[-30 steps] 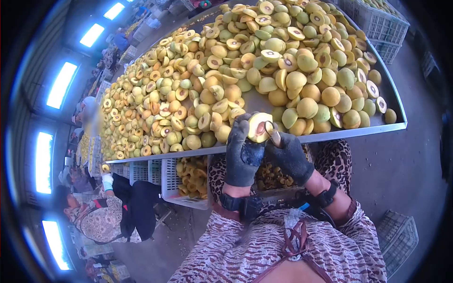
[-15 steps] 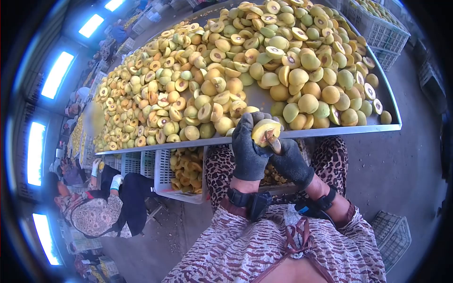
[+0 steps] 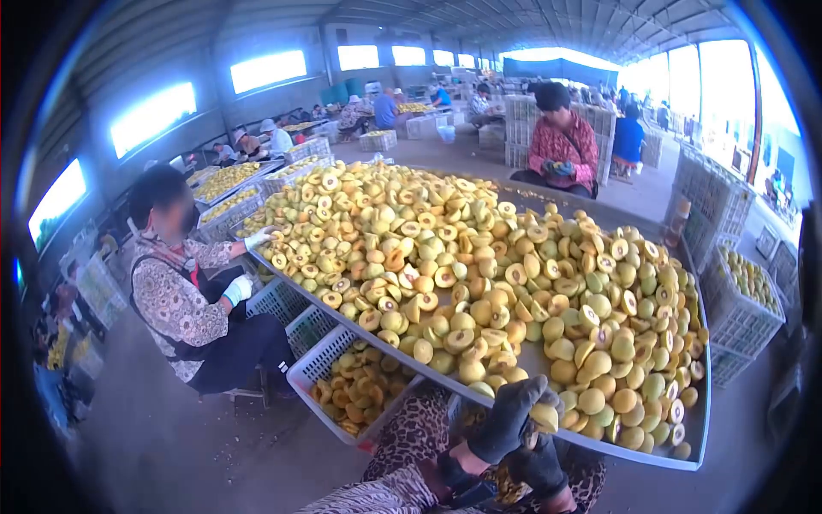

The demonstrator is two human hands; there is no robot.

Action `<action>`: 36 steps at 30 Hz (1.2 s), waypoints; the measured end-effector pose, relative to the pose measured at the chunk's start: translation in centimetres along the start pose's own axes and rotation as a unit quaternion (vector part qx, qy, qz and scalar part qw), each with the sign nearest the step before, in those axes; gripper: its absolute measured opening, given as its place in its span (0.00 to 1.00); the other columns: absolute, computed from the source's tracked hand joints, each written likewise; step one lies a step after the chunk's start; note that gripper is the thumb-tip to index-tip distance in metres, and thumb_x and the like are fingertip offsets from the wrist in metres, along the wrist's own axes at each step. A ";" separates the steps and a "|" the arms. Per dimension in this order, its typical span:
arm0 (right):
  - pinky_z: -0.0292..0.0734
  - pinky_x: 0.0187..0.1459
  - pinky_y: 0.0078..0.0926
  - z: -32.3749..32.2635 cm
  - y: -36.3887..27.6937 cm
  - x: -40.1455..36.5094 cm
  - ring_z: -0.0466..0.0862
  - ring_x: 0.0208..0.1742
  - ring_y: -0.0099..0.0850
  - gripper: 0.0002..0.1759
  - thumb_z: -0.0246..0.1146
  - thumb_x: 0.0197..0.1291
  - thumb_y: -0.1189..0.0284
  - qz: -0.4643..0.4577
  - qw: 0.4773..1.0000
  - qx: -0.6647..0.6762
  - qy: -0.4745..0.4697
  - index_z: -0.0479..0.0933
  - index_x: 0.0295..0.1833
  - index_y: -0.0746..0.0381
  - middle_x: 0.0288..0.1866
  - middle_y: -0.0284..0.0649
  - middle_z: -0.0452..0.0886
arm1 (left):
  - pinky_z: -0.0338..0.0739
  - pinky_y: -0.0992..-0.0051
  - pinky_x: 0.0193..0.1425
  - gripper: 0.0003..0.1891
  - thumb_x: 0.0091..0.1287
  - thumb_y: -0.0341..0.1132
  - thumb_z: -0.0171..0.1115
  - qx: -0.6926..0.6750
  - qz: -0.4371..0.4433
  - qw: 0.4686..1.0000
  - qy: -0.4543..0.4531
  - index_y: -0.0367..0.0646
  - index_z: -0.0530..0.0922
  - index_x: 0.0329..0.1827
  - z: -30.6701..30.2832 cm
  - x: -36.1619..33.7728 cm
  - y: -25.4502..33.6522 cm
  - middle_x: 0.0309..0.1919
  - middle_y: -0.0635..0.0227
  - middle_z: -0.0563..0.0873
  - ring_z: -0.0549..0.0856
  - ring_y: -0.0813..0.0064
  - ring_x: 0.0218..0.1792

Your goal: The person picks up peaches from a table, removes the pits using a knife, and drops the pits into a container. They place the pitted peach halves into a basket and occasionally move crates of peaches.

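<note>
Both of your hands are gloved in dark material and held close together at the lower edge of the head view. Your left hand [image 3: 505, 420], the upper one, has its fingers [image 3: 533, 391] bent in a grip; bare skin shows at your left wrist [image 3: 467, 457], above a dark band [image 3: 454, 473]. Your right hand [image 3: 538, 468] lies just below (its finger pose is too obscured to tell).

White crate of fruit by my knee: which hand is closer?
Left. Your left hand is right of the white crate, by the tray's edge; your right hand is farther right, lower in view.
</note>
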State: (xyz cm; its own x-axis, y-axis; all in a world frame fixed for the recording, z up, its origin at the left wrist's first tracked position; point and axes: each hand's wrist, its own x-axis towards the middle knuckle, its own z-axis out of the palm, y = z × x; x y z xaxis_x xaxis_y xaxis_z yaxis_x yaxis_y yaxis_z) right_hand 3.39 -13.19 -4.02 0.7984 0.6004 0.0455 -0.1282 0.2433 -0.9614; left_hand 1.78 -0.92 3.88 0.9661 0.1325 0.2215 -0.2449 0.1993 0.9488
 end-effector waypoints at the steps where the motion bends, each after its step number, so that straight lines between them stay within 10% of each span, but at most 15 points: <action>1: 0.72 0.41 0.25 0.4 -1.2 -0.5 0.77 0.39 0.25 0.18 0.65 0.59 0.78 0.027 0.999 0.022 -0.030 0.74 0.56 0.64 0.42 0.34 0.79 | 0.79 0.71 0.50 0.22 0.80 0.45 0.43 -0.008 -0.011 1.000 -0.022 0.35 0.78 0.40 -0.4 0.0 0.2 0.33 0.62 0.86 0.86 0.72 0.39; 2: 0.70 0.23 0.21 0.6 -1.8 -0.9 0.76 0.20 0.22 0.11 0.63 0.60 0.77 0.058 0.996 0.045 -0.058 0.77 0.48 0.64 0.28 0.33 0.79 | 0.80 0.70 0.49 0.21 0.80 0.45 0.45 -0.016 -0.026 0.999 -0.044 0.35 0.78 0.41 -0.6 -0.2 0.2 0.33 0.62 0.86 0.86 0.72 0.40; 3: 0.75 0.58 0.28 -0.8 -1.0 -1.0 0.78 0.57 0.27 0.29 0.71 0.54 0.81 0.154 0.981 0.093 -0.078 0.72 0.63 0.62 0.57 0.35 0.78 | 0.80 0.70 0.49 0.21 0.80 0.45 0.45 -0.019 -0.024 0.999 -0.039 0.35 0.78 0.41 -0.7 -0.6 0.4 0.33 0.62 0.86 0.86 0.72 0.40; 6: 0.76 0.56 0.26 -3.5 3.9 0.1 0.79 0.54 0.26 0.28 0.70 0.56 0.79 -0.042 0.975 -0.098 -0.194 0.73 0.63 0.60 0.54 0.35 0.79 | 0.81 0.68 0.47 0.16 0.74 0.41 0.55 0.263 0.274 0.923 -0.065 0.34 0.79 0.40 -1.0 -1.8 0.8 0.33 0.59 0.85 0.85 0.68 0.40; 8: 0.75 0.56 0.25 -3.6 2.7 0.0 0.76 0.55 0.24 0.24 0.68 0.60 0.75 -0.023 0.947 -0.222 -0.230 0.73 0.61 0.60 0.54 0.35 0.77 | 0.81 0.69 0.46 0.15 0.73 0.40 0.57 -0.128 0.009 0.981 -0.147 0.33 0.80 0.39 -1.3 -1.0 -1.8 0.34 0.57 0.86 0.85 0.66 0.39; 12: 0.75 0.56 0.25 -0.5 -0.1 -0.8 0.76 0.55 0.23 0.22 0.66 0.63 0.73 -0.091 0.973 -0.134 -0.166 0.72 0.62 0.60 0.54 0.34 0.77 | 0.81 0.71 0.41 0.21 0.75 0.45 0.55 0.143 0.191 0.960 -0.147 0.32 0.78 0.35 -0.9 -1.5 1.0 0.34 0.54 0.86 0.85 0.66 0.33; 16: 0.74 0.54 0.25 -0.6 -0.9 -2.3 0.76 0.52 0.22 0.20 0.64 0.65 0.73 0.068 0.951 0.099 -0.284 0.72 0.61 0.62 0.53 0.35 0.77 | 0.81 0.68 0.37 0.24 0.80 0.47 0.45 -0.269 -0.102 0.952 -0.100 0.37 0.76 0.31 -1.3 -3.1 2.1 0.30 0.54 0.83 0.85 0.62 0.33; 18: 0.76 0.49 0.24 1.8 -2.0 -1.6 0.78 0.44 0.23 0.14 0.65 0.62 0.75 -0.050 0.929 -0.109 -0.349 0.78 0.54 0.63 0.46 0.36 0.83 | 0.81 0.69 0.38 0.24 0.80 0.48 0.44 -0.308 -0.129 0.942 -0.027 0.38 0.76 0.31 -3.2 -3.4 0.8 0.29 0.56 0.82 0.85 0.63 0.33; 21: 0.76 0.33 0.25 2.4 -0.8 -1.9 0.77 0.26 0.23 0.04 0.68 0.59 0.75 -0.169 0.953 -0.098 -0.230 0.80 0.36 0.65 0.23 0.35 0.80 | 0.81 0.70 0.44 0.24 0.80 0.47 0.44 -0.046 0.030 0.993 0.107 0.38 0.79 0.34 -10.6 -3.7 0.9 0.31 0.58 0.84 0.85 0.66 0.34; 22: 0.80 0.39 0.28 1.3 -1.1 -2.8 0.83 0.34 0.27 0.10 0.70 0.57 0.73 -0.014 0.980 -0.003 -0.199 0.82 0.43 0.65 0.35 0.37 0.86 | 0.80 0.70 0.47 0.24 0.80 0.47 0.44 0.010 0.049 0.982 0.179 0.37 0.80 0.35 -14.2 -3.7 0.4 0.32 0.59 0.85 0.85 0.66 0.35; 23: 0.81 0.35 0.30 -0.9 2.1 -2.1 0.85 0.29 0.34 0.08 0.68 0.60 0.70 -0.107 0.965 -0.141 -0.194 0.83 0.41 0.63 0.31 0.40 0.86 | 0.79 0.68 0.50 0.22 0.79 0.46 0.47 0.170 0.036 0.953 0.247 0.35 0.81 0.38 -17.9 -3.6 -0.1 0.34 0.58 0.85 0.85 0.65 0.37; 25: 0.75 0.28 0.45 -4.0 5.7 -3.0 0.80 0.24 0.54 0.19 0.60 0.65 0.60 0.032 0.733 -0.655 -0.179 0.79 0.28 0.63 0.23 0.53 0.78 | 0.77 0.66 0.57 0.19 0.76 0.42 0.52 0.411 0.106 0.856 0.295 0.33 0.81 0.43 -22.2 -1.6 -2.4 0.39 0.55 0.86 0.85 0.61 0.44; 30: 0.76 0.33 0.49 -4.3 6.5 -3.5 0.82 0.30 0.54 0.17 0.60 0.63 0.59 0.017 0.870 -0.492 -0.034 0.82 0.29 0.59 0.26 0.53 0.80 | 0.72 0.63 0.65 0.16 0.63 0.35 0.66 0.417 0.226 0.877 0.081 0.35 0.82 0.51 -12.2 9.5 -5.4 0.54 0.50 0.83 0.80 0.56 0.59; 32: 0.76 0.32 0.49 -4.6 6.2 -3.7 0.81 0.28 0.54 0.17 0.60 0.64 0.58 -0.036 0.869 -0.489 -0.064 0.79 0.30 0.60 0.24 0.52 0.79 | 0.72 0.62 0.66 0.21 0.60 0.35 0.67 0.503 0.307 0.806 -0.050 0.37 0.79 0.56 -7.1 14.4 -8.4 0.60 0.54 0.80 0.77 0.56 0.63; 36: 0.74 0.28 0.40 -6.1 8.0 -6.2 0.78 0.25 0.50 0.15 0.62 0.64 0.64 -0.032 0.880 -0.474 -0.015 0.75 0.29 0.62 0.23 0.52 0.77 | 0.77 0.61 0.59 0.25 0.54 0.39 0.70 0.692 0.167 0.662 -0.235 0.50 0.78 0.58 -2.9 19.5 -13.6 0.56 0.64 0.80 0.77 0.56 0.57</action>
State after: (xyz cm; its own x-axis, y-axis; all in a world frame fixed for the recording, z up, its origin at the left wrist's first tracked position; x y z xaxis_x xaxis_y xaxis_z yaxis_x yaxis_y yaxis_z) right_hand 1.03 -19.59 -13.62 0.7688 0.6315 0.1004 0.4756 -0.4598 -0.7499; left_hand 23.73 1.77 -5.35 0.8748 -0.4376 0.2078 -0.4572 -0.8877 0.0551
